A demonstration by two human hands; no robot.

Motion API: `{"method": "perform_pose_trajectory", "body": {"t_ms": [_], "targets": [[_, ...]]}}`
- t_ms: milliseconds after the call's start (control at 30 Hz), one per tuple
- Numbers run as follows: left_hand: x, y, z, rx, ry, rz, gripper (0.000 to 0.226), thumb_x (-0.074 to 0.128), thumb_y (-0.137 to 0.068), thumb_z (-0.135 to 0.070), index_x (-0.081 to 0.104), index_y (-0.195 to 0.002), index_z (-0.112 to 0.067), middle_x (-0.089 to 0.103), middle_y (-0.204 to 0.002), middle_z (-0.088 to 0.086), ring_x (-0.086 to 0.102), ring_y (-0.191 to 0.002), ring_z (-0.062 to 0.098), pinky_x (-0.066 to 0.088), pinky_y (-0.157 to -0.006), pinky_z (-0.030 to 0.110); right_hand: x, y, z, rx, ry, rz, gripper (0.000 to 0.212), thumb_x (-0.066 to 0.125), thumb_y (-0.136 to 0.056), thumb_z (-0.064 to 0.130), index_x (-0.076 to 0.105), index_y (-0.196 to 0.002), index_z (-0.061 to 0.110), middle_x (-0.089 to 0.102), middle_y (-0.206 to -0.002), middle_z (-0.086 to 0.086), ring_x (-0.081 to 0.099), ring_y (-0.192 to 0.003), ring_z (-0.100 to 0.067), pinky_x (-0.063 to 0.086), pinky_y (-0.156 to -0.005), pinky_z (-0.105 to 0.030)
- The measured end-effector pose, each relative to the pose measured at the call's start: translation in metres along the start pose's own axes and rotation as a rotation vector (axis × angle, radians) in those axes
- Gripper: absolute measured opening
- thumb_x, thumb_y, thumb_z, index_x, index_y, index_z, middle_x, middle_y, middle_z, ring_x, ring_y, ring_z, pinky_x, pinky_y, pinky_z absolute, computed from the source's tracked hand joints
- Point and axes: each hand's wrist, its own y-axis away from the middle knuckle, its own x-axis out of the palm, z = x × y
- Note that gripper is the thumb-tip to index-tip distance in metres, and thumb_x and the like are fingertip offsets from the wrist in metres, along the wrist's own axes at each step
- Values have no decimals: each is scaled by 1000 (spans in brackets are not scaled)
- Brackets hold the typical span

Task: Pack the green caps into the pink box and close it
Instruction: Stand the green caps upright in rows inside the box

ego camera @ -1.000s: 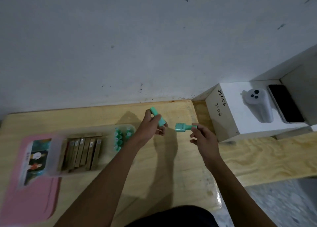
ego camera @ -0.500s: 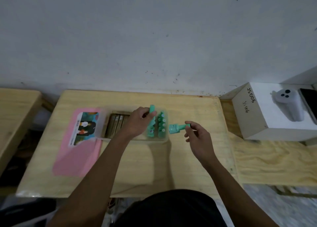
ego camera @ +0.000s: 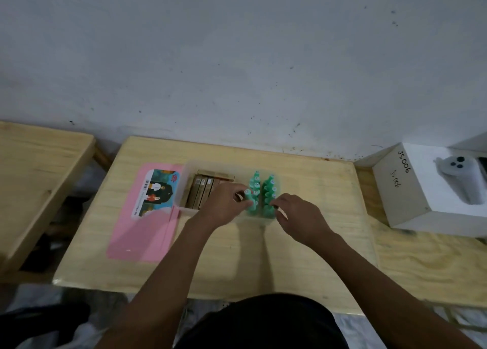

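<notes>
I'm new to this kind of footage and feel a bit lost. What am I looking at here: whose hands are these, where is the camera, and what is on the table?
There is no machine here. A person wears a wide-angle camera on the head, which looks down at their two bare hands.

On the wooden table stands a clear box, its pink lid lying flat beside it. Inside are brown wooden blocks and two rows of green caps.

The left hand and right hand both reach to the caps, fingers touching the nearest ones; whether either grips one is unclear.

To the right, a white box holds a pale device.
</notes>
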Motion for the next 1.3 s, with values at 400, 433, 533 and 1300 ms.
{"method": "perform_pose_trajectory", "body": {"t_ms": [400,433,533,1300], "targets": [[27,-4,14,-55,-163,156,31,59,-84,-15,53,-53,-20,43,-69,1,46,-63,15,37,-61,29,7,-31,17,97,296,139,27,51,-91,21,70,-108,30,69,-104,5,60,-96,-21,38,-72,-32],[28,-4,13,-54,-151,155,39,58,-83,-12,45,-48,-22,41,-62,-2,42,-58,13,33,-57,28,8,-33,19,116,305,143,27,52,-90,19,71,-106,31,70,-101,6,61,-94,-21,36,-69,-31],[31,-7,17,-110,-115,154,40,58,-80,-9,44,-45,-22,41,-50,-5,38,-48,9,27,-49,26,9,-37,22,159,328,136,27,52,-89,15,72,-101,29,70,-94,5,63,-87,-21,32,-65,-30],[41,-20,17,-286,-31,163,17,74,-74,-30,75,-84,-16,58,-56,-5,50,-51,8,37,-51,22,3,-33,12,187,-8,27,24,55,-92,35,69,-112,33,67,-107,4,60,-99,-19,47,-77,-34]]}}
